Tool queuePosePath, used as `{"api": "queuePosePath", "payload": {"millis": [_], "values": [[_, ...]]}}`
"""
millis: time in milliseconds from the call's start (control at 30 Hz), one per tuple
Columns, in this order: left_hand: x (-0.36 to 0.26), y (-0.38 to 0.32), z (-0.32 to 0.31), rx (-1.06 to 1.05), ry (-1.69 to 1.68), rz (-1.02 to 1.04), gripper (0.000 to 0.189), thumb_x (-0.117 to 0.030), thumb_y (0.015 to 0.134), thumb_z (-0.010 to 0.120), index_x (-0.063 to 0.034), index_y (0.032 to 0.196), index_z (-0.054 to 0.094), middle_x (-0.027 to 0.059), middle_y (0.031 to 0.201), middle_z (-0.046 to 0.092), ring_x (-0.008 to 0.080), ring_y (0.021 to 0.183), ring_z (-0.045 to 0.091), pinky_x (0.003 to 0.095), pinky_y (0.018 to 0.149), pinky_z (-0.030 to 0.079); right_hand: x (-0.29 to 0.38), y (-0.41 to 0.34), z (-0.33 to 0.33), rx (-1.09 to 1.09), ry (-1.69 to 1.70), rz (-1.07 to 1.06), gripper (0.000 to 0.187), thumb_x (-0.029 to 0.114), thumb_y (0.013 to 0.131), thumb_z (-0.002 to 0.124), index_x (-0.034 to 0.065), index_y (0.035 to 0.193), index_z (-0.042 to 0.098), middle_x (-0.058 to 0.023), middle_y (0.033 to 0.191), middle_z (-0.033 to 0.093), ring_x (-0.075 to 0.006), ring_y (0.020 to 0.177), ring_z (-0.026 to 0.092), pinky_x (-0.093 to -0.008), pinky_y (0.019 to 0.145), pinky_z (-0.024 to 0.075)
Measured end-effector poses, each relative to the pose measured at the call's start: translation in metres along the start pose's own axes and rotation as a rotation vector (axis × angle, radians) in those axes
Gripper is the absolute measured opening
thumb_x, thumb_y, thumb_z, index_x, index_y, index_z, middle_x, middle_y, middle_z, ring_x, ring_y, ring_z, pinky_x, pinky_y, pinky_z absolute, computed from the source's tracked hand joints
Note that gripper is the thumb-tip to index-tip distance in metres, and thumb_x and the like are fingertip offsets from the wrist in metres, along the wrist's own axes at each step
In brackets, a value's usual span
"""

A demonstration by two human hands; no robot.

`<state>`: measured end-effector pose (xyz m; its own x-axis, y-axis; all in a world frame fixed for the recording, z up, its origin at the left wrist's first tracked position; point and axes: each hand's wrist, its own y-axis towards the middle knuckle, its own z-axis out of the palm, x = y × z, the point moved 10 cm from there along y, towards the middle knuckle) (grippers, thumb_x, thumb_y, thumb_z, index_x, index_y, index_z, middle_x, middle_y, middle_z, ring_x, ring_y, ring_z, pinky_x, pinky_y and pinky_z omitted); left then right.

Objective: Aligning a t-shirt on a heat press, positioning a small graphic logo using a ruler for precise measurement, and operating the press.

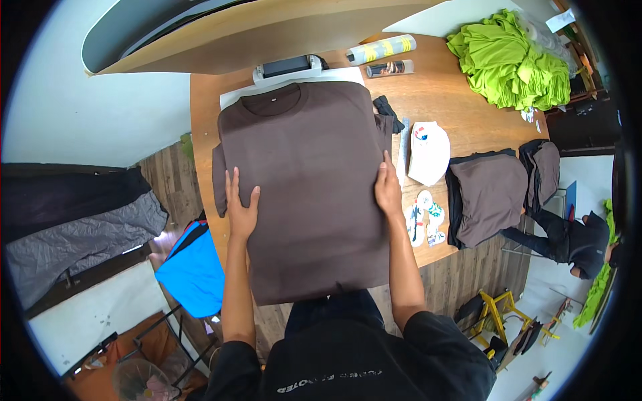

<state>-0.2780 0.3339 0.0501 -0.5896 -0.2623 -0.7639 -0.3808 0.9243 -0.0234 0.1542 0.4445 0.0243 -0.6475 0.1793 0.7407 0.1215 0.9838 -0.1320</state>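
Note:
A brown short-sleeved T-shirt (311,190) lies spread, collar away from me, over the wooden table and a white board (353,76). Its hem hangs over the near edge. My left hand (242,208) rests on the shirt's left side, thumb spread from the fingers. On the right side edge lies my right hand (387,185), its index finger extended and the thumb beside it; it does not plainly grip the cloth. A steel ruler (403,155) lies just right of that hand, with a folded white cloth item (429,153) beside it. Beyond the collar stands a white and black device (287,68).
Stacked brown and black garments (489,198) lie at the table's right edge. Lime-green fabric (511,65) is heaped at the back right. Two clear-wrapped rolls (382,49) (390,68) lie behind the shirt. Blue fabric (195,270) hangs at left. Another person (577,240) is at far right.

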Motion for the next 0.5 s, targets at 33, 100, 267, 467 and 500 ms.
{"api": "queuePosePath", "payload": {"millis": [33, 100, 267, 467, 500], "values": [[0.0, 0.0, 0.0, -0.004, -0.003, 0.002, 0.076, -0.034, 0.11, 0.072, -0.0174, 0.176, 0.038, 0.0241, 0.183, 0.025, 0.0439, 0.167, 0.032, 0.0529, 0.132, 0.034, -0.016, 0.0, -0.007, -0.059, 0.051, 0.117, 0.055, 0.033, 0.122, 0.039, -0.0005, 0.163, 0.051, -0.0303, 0.16, 0.059, -0.0453, 0.147, 0.058, -0.0468, 0.123, 0.0448], [0.004, 0.001, 0.001, -0.003, -0.006, -0.023, 0.076, -0.034, 0.109, 0.073, -0.0179, 0.175, 0.038, 0.0226, 0.183, 0.026, 0.0429, 0.167, 0.032, 0.053, 0.132, 0.033, -0.033, 0.002, -0.021, -0.129, 0.202, 0.196, 0.058, 0.037, 0.121, 0.04, -0.0005, 0.165, 0.049, -0.033, 0.156, 0.061, -0.0435, 0.142, 0.063, -0.0449, 0.121, 0.0469], [0.004, 0.001, 0.001, -0.02, -0.041, -0.019, 0.075, -0.033, 0.109, 0.074, -0.0178, 0.175, 0.04, 0.0224, 0.183, 0.028, 0.0422, 0.166, 0.033, 0.0529, 0.133, 0.033, -0.057, 0.005, -0.007, 0.063, 0.266, 0.392, 0.059, 0.042, 0.12, 0.051, -0.0107, 0.119, 0.077, -0.0228, 0.109, 0.081, -0.0317, 0.114, 0.075, -0.0393, 0.106, 0.053], [0.001, 0.0, 0.0, -0.026, -0.041, -0.002, 0.075, -0.033, 0.109, 0.074, -0.0176, 0.174, 0.04, 0.0236, 0.181, 0.029, 0.0421, 0.166, 0.033, 0.053, 0.133, 0.032, -0.056, 0.044, 0.005, -0.014, 0.797, 0.514, 0.025, 0.024, 0.111, 0.071, 0.0017, 0.12, 0.067, -0.0042, 0.1, 0.07, -0.0124, 0.088, 0.061, -0.0306, 0.083, 0.054], [0.003, 0.0, 0.0, -0.019, -0.039, -0.02, 0.075, -0.034, 0.109, 0.074, -0.0175, 0.174, 0.04, 0.0238, 0.181, 0.029, 0.042, 0.166, 0.033, 0.0531, 0.133, 0.032, -0.062, 0.044, 0.005, -0.048, 0.865, 0.587, 0.024, 0.019, 0.109, 0.074, 0.0035, 0.125, 0.064, -0.0027, 0.098, 0.069, -0.0118, 0.086, 0.06, -0.0304, 0.08, 0.0541]]}}
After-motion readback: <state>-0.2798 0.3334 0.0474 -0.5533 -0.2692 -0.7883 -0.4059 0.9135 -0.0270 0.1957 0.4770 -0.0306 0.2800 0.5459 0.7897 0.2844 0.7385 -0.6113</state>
